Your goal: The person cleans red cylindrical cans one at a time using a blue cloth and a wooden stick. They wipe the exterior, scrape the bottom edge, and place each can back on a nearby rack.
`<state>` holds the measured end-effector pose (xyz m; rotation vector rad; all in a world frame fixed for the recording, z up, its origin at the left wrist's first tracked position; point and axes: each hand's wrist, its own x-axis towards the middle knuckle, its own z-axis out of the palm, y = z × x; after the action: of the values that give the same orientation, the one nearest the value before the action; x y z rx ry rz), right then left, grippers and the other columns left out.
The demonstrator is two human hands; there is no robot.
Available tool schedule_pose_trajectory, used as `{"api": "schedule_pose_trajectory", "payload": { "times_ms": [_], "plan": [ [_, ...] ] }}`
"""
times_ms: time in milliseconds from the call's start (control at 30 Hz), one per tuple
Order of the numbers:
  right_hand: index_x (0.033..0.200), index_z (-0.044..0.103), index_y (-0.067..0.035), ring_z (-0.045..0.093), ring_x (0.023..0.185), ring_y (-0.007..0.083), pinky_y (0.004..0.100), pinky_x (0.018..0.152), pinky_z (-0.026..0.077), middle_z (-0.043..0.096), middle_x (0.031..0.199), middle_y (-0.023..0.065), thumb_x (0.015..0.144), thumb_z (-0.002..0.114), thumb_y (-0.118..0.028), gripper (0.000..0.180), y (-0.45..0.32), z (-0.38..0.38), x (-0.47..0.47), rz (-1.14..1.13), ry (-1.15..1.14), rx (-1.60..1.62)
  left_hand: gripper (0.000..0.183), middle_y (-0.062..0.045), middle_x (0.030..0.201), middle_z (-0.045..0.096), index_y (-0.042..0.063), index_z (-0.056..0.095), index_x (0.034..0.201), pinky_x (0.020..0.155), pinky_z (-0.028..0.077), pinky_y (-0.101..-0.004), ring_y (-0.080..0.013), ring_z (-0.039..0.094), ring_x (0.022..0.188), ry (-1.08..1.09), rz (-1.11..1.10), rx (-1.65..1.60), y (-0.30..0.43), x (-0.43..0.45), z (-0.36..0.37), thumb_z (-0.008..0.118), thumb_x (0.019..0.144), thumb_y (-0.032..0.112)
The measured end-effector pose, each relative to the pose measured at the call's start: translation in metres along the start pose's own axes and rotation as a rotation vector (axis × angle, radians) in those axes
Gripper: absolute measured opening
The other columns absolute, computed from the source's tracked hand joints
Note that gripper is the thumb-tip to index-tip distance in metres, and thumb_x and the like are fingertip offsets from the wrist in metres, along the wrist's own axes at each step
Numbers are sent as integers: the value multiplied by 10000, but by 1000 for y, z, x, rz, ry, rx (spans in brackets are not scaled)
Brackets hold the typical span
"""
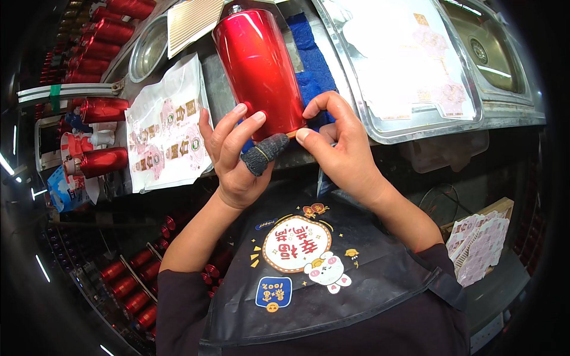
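A glossy red cylindrical bottle (262, 66) lies on its side on the workbench, its neck pointing away from me. My left hand (240, 151) rests two fingertips on the bottle's lower side, with a dark grey knitted finger cover on one digit near its base. At the right of the base is my right hand (343, 138), thumb and index finger pinching the end of a thin gold-coloured strip (291, 134) at the base edge. Blue cloth (311, 58) lies under and beside the bottle. Left of it is a sheet of printed decals (167, 129).
A metal tray (383, 133) with pale printed sheets stands at the right, beside a sink (494, 49). A round bowl (149, 49) and ribbed card (191, 22) are at the back left. Red bottles (104, 109) surround the left side; decal sheets (478, 244) stand in a holder at lower right.
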<state>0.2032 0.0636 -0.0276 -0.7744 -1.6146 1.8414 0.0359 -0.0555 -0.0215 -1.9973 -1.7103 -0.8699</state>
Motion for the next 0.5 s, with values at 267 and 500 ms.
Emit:
{"api": "schedule_pose_trajectory", "payload": {
  "times_ms": [267,500],
  "plan": [
    [1005,570,-13,480,687,92,237,561,407,544,981,74,852,752,-115,260,-6,3,0,-29,15,-58,446,-91,1273,629,98,622,1163,1168,276,-604,-349,590,1237,5,-17,-2,1,0,0,756,749,1],
    [1014,571,-15,480,682,97,236,564,413,548,968,78,848,753,-104,262,-1,1,0,15,8,17,445,-91,1274,629,119,621,1141,1174,269,-608,-350,592,1234,13,-12,-6,1,0,1,769,740,-8]
  ]
}}
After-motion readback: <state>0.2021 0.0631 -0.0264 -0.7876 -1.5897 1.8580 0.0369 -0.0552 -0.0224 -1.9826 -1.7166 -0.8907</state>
